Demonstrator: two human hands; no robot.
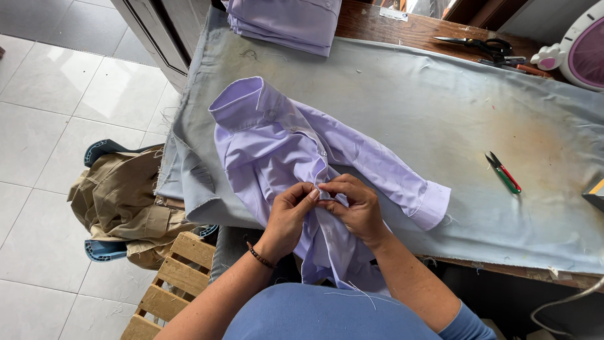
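Left hand and right hand are both pinching the lilac shirt placket at 6 o'clock; fabric looks light, limp, best gripped at edges.

- The shirt lies on the cloth-covered table in front of me, collar pointing away, its lower part hanging off the near edge.
- My left hand and right hand meet on its front placket.
- A folded stack of shirts sits at the far edge.
- Thread snips lie to my right; scissors far right.
- A pile of garments rests on a chair to my left, beside a wooden pallet.
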